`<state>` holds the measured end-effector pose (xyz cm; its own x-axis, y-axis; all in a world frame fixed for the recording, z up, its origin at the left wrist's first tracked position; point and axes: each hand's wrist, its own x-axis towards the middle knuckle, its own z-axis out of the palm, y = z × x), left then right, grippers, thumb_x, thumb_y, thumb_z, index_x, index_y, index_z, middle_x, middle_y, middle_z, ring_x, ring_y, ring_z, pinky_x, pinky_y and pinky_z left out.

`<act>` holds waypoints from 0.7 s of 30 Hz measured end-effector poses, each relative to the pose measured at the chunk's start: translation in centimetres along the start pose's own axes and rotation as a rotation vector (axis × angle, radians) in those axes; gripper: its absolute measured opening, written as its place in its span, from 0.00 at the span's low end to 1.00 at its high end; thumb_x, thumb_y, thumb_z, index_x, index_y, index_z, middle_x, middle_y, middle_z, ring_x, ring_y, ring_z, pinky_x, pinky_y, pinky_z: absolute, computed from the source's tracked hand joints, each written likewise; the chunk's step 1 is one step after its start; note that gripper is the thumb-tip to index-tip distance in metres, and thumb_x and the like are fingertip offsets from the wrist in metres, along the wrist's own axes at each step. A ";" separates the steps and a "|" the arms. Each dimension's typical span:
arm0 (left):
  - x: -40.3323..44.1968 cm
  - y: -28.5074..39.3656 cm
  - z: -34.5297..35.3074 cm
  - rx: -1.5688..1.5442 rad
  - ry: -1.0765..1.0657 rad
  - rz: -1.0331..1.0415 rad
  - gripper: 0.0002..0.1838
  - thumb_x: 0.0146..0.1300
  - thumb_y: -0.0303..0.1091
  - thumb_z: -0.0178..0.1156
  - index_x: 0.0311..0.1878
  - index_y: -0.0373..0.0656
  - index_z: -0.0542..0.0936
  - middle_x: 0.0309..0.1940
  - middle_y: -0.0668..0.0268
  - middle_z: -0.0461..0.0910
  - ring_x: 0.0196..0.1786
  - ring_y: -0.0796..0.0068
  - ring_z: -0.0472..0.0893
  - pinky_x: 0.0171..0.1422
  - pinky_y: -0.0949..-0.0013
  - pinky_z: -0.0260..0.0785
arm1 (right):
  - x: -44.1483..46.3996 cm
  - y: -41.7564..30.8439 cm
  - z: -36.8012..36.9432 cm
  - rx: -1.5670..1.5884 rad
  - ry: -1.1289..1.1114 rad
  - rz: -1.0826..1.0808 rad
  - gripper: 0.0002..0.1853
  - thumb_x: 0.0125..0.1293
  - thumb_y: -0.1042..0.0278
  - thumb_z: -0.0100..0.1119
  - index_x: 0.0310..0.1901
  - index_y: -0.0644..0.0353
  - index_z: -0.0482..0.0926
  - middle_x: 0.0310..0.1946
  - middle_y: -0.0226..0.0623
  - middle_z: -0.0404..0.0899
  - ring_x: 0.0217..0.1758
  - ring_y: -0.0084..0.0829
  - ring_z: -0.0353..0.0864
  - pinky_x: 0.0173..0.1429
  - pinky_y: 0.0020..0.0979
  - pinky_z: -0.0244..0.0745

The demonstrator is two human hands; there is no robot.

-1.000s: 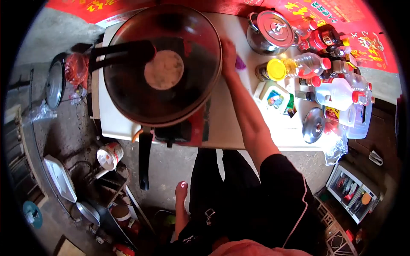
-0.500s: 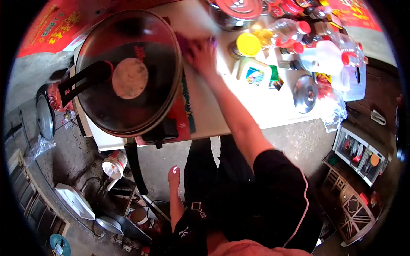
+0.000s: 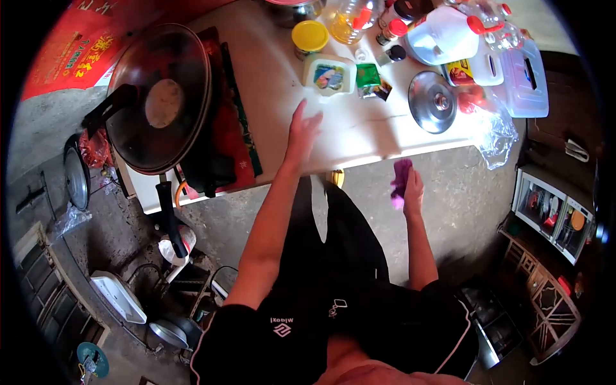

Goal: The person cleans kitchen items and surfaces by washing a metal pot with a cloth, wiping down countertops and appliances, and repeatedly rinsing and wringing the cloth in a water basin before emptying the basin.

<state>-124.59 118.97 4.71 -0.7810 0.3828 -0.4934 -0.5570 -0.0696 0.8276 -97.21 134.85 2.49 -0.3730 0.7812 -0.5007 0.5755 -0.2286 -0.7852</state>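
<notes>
At 3 o'clock from mid-view, the right hand [image 3: 414, 191] grips the cloth [image 3: 400, 181], purple and bunched, beyond the table's [image 3: 266, 74] front edge and above the floor [image 3: 449, 212]. The left hand [image 3: 303, 135], at 12 o'clock, is open, fingers apart, near the tub [image 3: 328, 76]; it is slightly blurred, so I cannot tell whether it touches the table. The jar [image 3: 310, 38] stands beside the tub, at its 11 o'clock. A steel lid [image 3: 428, 106] lies at 2 o'clock, the covered pan [image 3: 169, 212] at 10.
</notes>
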 end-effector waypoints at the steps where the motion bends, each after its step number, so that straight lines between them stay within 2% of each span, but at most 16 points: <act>1: 1.6 -0.7 1.1 0.011 -0.016 -0.038 0.19 0.63 0.44 0.56 0.49 0.39 0.74 0.36 0.70 0.76 0.35 0.82 0.74 0.38 0.75 0.66 | -0.3 -2.8 0.3 0.036 -0.056 0.046 0.20 0.70 0.53 0.41 0.45 0.62 0.74 0.27 0.33 0.78 0.25 0.23 0.76 0.29 0.25 0.70; 3: 4.5 -2.2 2.2 0.029 -0.046 -0.107 0.20 0.63 0.50 0.54 0.46 0.41 0.75 0.37 0.70 0.76 0.32 0.82 0.73 0.35 0.75 0.65 | -0.9 -8.6 1.4 0.211 -0.157 0.082 0.20 0.71 0.53 0.40 0.49 0.61 0.74 0.31 0.35 0.79 0.31 0.25 0.78 0.35 0.26 0.72; 5: 5.8 -3.0 2.1 0.098 -0.132 -0.099 0.24 0.61 0.53 0.54 0.46 0.39 0.74 0.31 0.70 0.73 0.29 0.82 0.71 0.30 0.77 0.63 | -0.7 -11.2 2.6 0.485 -0.244 0.069 0.21 0.71 0.53 0.40 0.52 0.62 0.73 0.36 0.37 0.79 0.37 0.26 0.78 0.41 0.28 0.73; 8: 5.3 -5.0 0.6 0.141 -0.209 -0.133 0.24 0.61 0.54 0.54 0.43 0.39 0.73 0.28 0.70 0.72 0.25 0.83 0.69 0.26 0.78 0.61 | 0.5 -13.8 4.6 0.499 -0.318 -0.170 0.21 0.71 0.54 0.41 0.55 0.62 0.71 0.45 0.41 0.76 0.49 0.27 0.74 0.52 0.31 0.70; 9: 4.7 -5.6 0.1 0.142 -0.229 -0.147 0.23 0.61 0.54 0.54 0.42 0.40 0.73 0.28 0.70 0.72 0.25 0.84 0.68 0.26 0.78 0.60 | -0.2 -15.5 5.8 0.246 -0.253 -0.231 0.21 0.69 0.56 0.43 0.55 0.61 0.71 0.50 0.41 0.73 0.53 0.29 0.72 0.55 0.32 0.69; 10: 3.8 -6.2 -0.4 0.162 -0.223 -0.149 0.23 0.63 0.55 0.52 0.41 0.41 0.73 0.28 0.70 0.73 0.26 0.84 0.69 0.28 0.78 0.61 | -0.4 -16.1 7.4 -0.098 -0.276 -0.392 0.21 0.67 0.56 0.45 0.56 0.58 0.70 0.54 0.40 0.70 0.56 0.32 0.70 0.57 0.34 0.67; 11: 2.5 -6.8 -1.0 0.180 -0.218 -0.151 0.22 0.64 0.55 0.50 0.41 0.42 0.74 0.28 0.70 0.74 0.27 0.84 0.70 0.29 0.77 0.61 | -0.5 -16.7 8.9 -0.427 -0.252 -0.570 0.21 0.66 0.56 0.47 0.57 0.56 0.69 0.59 0.38 0.67 0.59 0.34 0.67 0.59 0.37 0.65; 12: 1.2 -7.1 -1.4 0.198 -0.213 -0.152 0.22 0.65 0.56 0.47 0.41 0.44 0.75 0.29 0.71 0.75 0.28 0.83 0.70 0.30 0.77 0.61 | 0.3 -15.8 10.8 -0.853 -0.311 -0.839 0.23 0.63 0.54 0.50 0.58 0.53 0.68 0.62 0.34 0.63 0.61 0.36 0.66 0.61 0.41 0.63; 14: -1.1 -8.1 -1.3 0.205 -0.197 -0.007 0.18 0.66 0.50 0.47 0.40 0.43 0.73 0.28 0.73 0.70 0.28 0.85 0.67 0.31 0.78 0.60 | 1.2 -14.2 15.3 -0.984 -0.230 -1.187 0.23 0.62 0.54 0.51 0.60 0.42 0.67 0.66 0.30 0.58 0.68 0.41 0.54 0.67 0.46 0.53; 16: -2.4 -6.5 0.2 -0.117 -0.147 -0.029 0.15 0.67 0.47 0.45 0.36 0.45 0.71 0.28 0.74 0.68 0.31 0.85 0.66 0.36 0.77 0.60 | 2.0 -14.6 17.1 -1.008 -0.233 -1.172 0.23 0.63 0.54 0.50 0.61 0.38 0.67 0.67 0.29 0.57 0.70 0.41 0.51 0.69 0.47 0.49; 17: -2.0 -7.1 -1.0 -0.015 -0.183 -0.033 0.14 0.67 0.46 0.45 0.36 0.45 0.71 0.28 0.74 0.67 0.32 0.84 0.66 0.37 0.77 0.59 | 2.3 -14.8 17.6 -1.018 -0.237 -1.161 0.23 0.63 0.54 0.49 0.61 0.37 0.66 0.67 0.29 0.57 0.71 0.42 0.49 0.69 0.48 0.47; 18: -1.6 -8.1 -1.9 0.086 -0.224 -0.038 0.14 0.68 0.45 0.45 0.35 0.46 0.71 0.28 0.74 0.67 0.32 0.84 0.66 0.38 0.77 0.59 | 2.4 -15.3 17.7 -1.038 -0.196 -1.129 0.24 0.63 0.55 0.48 0.62 0.39 0.65 0.65 0.27 0.59 0.69 0.38 0.53 0.67 0.47 0.51; 20: -1.3 -9.2 -2.3 0.114 -0.222 -0.005 0.14 0.67 0.44 0.46 0.31 0.46 0.70 0.26 0.73 0.67 0.30 0.83 0.65 0.38 0.76 0.59 | 3.5 -15.8 18.2 -0.880 -0.214 -1.067 0.22 0.63 0.56 0.48 0.60 0.42 0.69 0.56 0.31 0.71 0.58 0.38 0.69 0.59 0.45 0.63; 21: -1.7 -7.9 -1.6 0.103 -0.203 -0.024 0.15 0.68 0.45 0.45 0.29 0.47 0.69 0.25 0.74 0.66 0.30 0.82 0.65 0.39 0.76 0.59 | 4.3 -16.0 18.4 -0.871 -0.267 -0.866 0.20 0.63 0.57 0.48 0.57 0.44 0.70 0.51 0.32 0.73 0.52 0.40 0.72 0.56 0.44 0.65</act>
<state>-119.35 117.38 -1.42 -0.6892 0.5615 -0.4579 -0.5348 0.0321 0.8444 -121.47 131.16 6.22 -0.9447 0.3179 -0.0802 0.3195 0.8376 -0.4431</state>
